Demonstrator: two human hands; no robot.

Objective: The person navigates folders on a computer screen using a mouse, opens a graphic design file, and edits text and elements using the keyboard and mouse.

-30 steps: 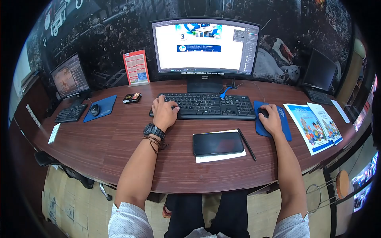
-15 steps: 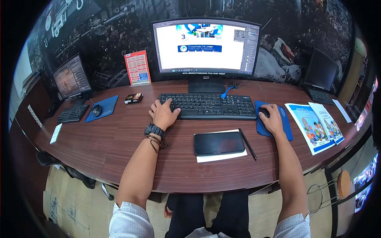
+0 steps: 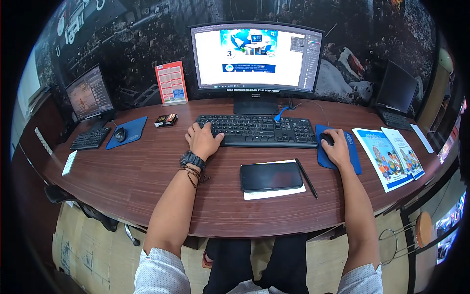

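Observation:
My left hand rests on the left end of the black keyboard, its fingers spread over the keys. A black watch and beaded bracelets circle that wrist. Over a black computer mouse my right hand is curved, on a blue mouse pad; the palm and fingers cover part of the mouse. Behind the keyboard stands a lit monitor showing a page with a blue and white graphic and a "3". A dark phone lies on white paper in front of the keyboard, with a black pen beside it.
Printed booklets lie right of the mouse pad. On the left are a second mouse, a small keyboard and a side monitor. A red calendar and a small box stand near the back.
The page on the monitor has shifted downward, showing more of the blue graphic at its top. Both hands stay on the keyboard and mouse; the view has shifted very slightly.

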